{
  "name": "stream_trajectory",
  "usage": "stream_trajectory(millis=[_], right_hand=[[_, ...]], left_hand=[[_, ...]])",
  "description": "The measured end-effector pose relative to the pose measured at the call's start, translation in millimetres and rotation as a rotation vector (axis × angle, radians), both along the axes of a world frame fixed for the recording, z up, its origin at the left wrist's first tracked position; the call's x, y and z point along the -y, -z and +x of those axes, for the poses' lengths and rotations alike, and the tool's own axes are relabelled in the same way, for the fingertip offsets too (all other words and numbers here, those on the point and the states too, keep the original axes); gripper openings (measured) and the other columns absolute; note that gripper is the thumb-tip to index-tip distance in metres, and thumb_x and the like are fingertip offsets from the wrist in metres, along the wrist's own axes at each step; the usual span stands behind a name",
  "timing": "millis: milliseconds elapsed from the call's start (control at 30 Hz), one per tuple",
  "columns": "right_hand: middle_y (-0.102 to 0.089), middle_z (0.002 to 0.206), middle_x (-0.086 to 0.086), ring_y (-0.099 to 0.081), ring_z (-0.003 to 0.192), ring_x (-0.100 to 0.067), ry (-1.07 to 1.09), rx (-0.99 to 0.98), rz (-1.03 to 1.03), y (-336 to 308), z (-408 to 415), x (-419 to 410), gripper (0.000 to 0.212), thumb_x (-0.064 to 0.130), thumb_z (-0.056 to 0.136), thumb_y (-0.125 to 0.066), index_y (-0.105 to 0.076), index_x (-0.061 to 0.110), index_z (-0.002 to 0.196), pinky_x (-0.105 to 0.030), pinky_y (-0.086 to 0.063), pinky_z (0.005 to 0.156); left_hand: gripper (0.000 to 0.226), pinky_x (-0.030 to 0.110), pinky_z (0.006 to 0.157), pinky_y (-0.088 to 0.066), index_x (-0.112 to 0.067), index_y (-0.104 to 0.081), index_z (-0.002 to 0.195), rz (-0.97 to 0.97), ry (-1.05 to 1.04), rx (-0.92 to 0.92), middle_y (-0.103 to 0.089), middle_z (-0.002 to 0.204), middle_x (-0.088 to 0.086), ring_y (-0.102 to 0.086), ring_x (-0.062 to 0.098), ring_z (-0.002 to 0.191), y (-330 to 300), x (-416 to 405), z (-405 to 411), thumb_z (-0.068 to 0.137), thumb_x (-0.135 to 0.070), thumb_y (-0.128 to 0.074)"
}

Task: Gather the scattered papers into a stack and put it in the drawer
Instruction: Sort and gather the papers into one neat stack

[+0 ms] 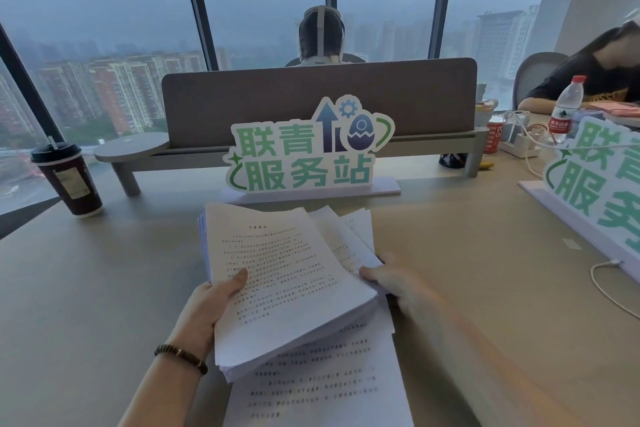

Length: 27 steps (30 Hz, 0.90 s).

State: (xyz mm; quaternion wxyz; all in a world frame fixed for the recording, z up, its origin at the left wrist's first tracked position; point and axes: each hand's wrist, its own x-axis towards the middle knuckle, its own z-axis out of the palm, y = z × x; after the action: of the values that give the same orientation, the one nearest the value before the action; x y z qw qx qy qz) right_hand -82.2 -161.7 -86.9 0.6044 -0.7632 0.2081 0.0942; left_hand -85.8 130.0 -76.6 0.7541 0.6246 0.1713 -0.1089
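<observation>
A thick stack of printed white papers (284, 284) is lifted above the desk in front of me. My left hand (211, 305) grips its left edge, thumb on top of the first page. My right hand (391, 281) holds the right edge, thumb on the top sheet, with a few skewed sheets (349, 232) fanning out behind it. More printed sheets (318, 388) lie flat on the desk under the stack, near the front edge. No drawer is in sight.
A green and white sign (304, 152) stands just beyond the papers, a second sign (599, 191) at right. A dark lidded cup (67, 180) is at far left. A water bottle (566, 111), a power strip and cables sit at right. Two people sit behind the divider (311, 97) and at far right.
</observation>
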Motion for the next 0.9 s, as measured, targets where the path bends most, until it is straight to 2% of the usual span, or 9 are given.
stream_trajectory(millis=[100, 200, 333, 433, 500, 567, 700, 767, 900], right_hand=[[-0.070, 0.108, -0.012, -0.068, 0.095, -0.029, 0.058, 0.001, 0.135, 0, 0, 9, 0.047, 0.012, 0.085, -0.077, -0.058, 0.005, 0.127, -0.036, -0.056, 0.069], [-0.069, 0.118, -0.015, -0.068, 0.103, -0.033, 0.152, 0.068, 0.237, 1, 2, 13, 0.068, 0.004, 0.077, -0.082, -0.051, 0.006, 0.138, -0.046, -0.058, 0.087], [-0.061, 0.127, -0.018, -0.064, 0.105, -0.037, 0.194, 0.116, 0.322, 0, -3, 12, 0.078, -0.009, 0.079, -0.077, -0.039, 0.007, 0.145, -0.049, -0.056, 0.085], [-0.062, 0.113, -0.002, -0.061, 0.102, -0.025, 0.091, 0.101, 0.096, -4, -9, 10, 0.054, 0.017, 0.091, -0.072, -0.047, 0.012, 0.139, -0.040, -0.051, 0.086], [-0.062, 0.122, 0.001, -0.055, 0.104, -0.018, -0.002, 0.119, -0.159, -8, -14, 6, 0.042, 0.038, 0.100, -0.056, -0.054, 0.017, 0.135, -0.033, -0.045, 0.086], [-0.063, 0.125, 0.001, -0.056, 0.103, -0.017, -0.047, 0.149, -0.238, -9, -15, 5, 0.037, 0.037, 0.103, -0.048, -0.057, 0.017, 0.133, -0.029, -0.045, 0.082], [-0.068, 0.115, 0.000, -0.063, 0.090, -0.012, -0.056, 0.184, -0.209, -7, -16, 9, 0.020, 0.020, 0.095, -0.064, -0.064, 0.018, 0.116, -0.021, -0.047, 0.065], [-0.068, 0.101, 0.003, -0.062, 0.082, -0.009, -0.050, 0.188, -0.128, -16, -15, 12, 0.010, 0.020, 0.091, -0.071, -0.064, 0.024, 0.095, -0.023, -0.049, 0.067], [-0.071, 0.097, -0.003, -0.068, 0.081, -0.017, -0.053, 0.229, -0.018, -47, -11, 18, 0.011, 0.020, 0.088, -0.075, -0.064, 0.021, 0.087, -0.036, -0.059, 0.076]], left_hand=[[0.031, 0.050, 0.080, -0.058, 0.001, -0.066, 0.113, -0.026, 0.023, -0.037, -0.074, 0.106, 0.024, -0.070, 0.045, 0.096, 0, -8, 2, 0.090, -0.019, -0.070], [0.026, 0.046, 0.067, -0.062, 0.002, -0.065, 0.110, -0.034, 0.030, -0.042, -0.074, 0.103, 0.024, -0.072, 0.042, 0.088, 0, -10, 2, 0.091, -0.016, -0.068], [0.026, 0.045, 0.061, -0.063, 0.004, -0.066, 0.111, -0.020, 0.045, -0.024, -0.075, 0.101, 0.024, -0.073, 0.040, 0.083, 0, -4, 0, 0.092, -0.014, -0.067], [0.026, 0.043, 0.055, -0.062, 0.005, -0.066, 0.110, -0.014, 0.052, -0.019, -0.076, 0.097, 0.023, -0.075, 0.037, 0.072, -1, -1, -1, 0.093, -0.013, -0.066], [0.024, 0.041, 0.052, -0.061, 0.005, -0.066, 0.109, -0.008, 0.055, -0.016, -0.076, 0.094, 0.022, -0.075, 0.035, 0.068, -2, 1, -2, 0.093, -0.012, -0.066], [0.023, 0.039, 0.051, -0.060, 0.005, -0.066, 0.109, 0.004, 0.059, -0.010, -0.077, 0.091, 0.021, -0.075, 0.034, 0.066, -3, 2, -2, 0.093, -0.012, -0.066], [0.024, 0.041, 0.053, -0.062, 0.005, -0.067, 0.108, 0.026, 0.061, -0.010, -0.076, 0.095, 0.022, -0.074, 0.036, 0.070, -3, 0, -1, 0.092, -0.014, -0.067], [0.024, 0.044, 0.058, -0.063, 0.004, -0.067, 0.108, 0.035, 0.069, -0.018, -0.076, 0.098, 0.023, -0.074, 0.038, 0.075, -3, -4, 1, 0.092, -0.014, -0.068], [0.021, 0.043, 0.055, -0.062, 0.003, -0.067, 0.105, 0.055, 0.091, -0.020, -0.076, 0.094, 0.023, -0.074, 0.038, 0.071, -5, -11, 2, 0.092, -0.014, -0.067]])
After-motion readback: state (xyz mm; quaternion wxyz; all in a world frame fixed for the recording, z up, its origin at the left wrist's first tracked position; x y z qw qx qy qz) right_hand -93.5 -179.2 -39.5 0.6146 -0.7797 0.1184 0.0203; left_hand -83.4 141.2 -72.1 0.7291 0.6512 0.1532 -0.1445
